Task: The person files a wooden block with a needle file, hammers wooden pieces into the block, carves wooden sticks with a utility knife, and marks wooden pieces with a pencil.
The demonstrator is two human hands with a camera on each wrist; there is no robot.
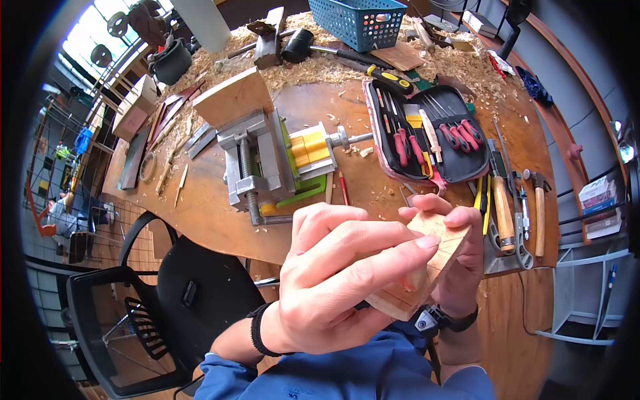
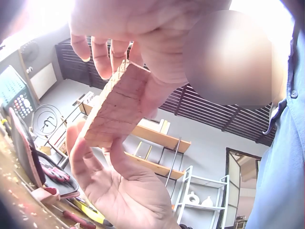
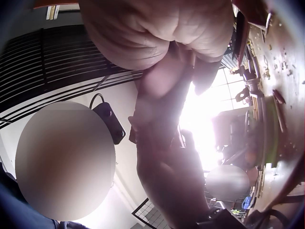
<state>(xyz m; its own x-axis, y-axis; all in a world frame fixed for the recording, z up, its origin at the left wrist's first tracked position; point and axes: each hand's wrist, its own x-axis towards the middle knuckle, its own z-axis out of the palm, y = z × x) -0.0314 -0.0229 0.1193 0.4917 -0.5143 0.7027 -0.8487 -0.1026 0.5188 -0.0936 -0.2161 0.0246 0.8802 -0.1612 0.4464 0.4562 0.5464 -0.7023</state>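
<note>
A small light wooden block [image 1: 433,257] with pencil lines is held up between both hands over the table's front edge. My left hand [image 1: 340,280], wearing a braided black band, grips its near side, with the fingers stretched across its upper face. On the far end, my right hand [image 1: 463,267] pinches it with thumb and fingers. In the left wrist view the block [image 2: 119,107] has lines across its face, between the left hand [image 2: 143,33] above and the right hand [image 2: 128,195] below. The right wrist view shows the block [image 3: 162,112] dark against the light.
A metal vise [image 1: 257,157] clamps a larger wood piece [image 1: 233,99]. To its right lies an open tool case [image 1: 427,133], with a hammer [image 1: 539,207] and a chisel [image 1: 501,213] beyond. Shavings and a blue basket [image 1: 357,23] are at the back. A black chair [image 1: 200,293] stands left.
</note>
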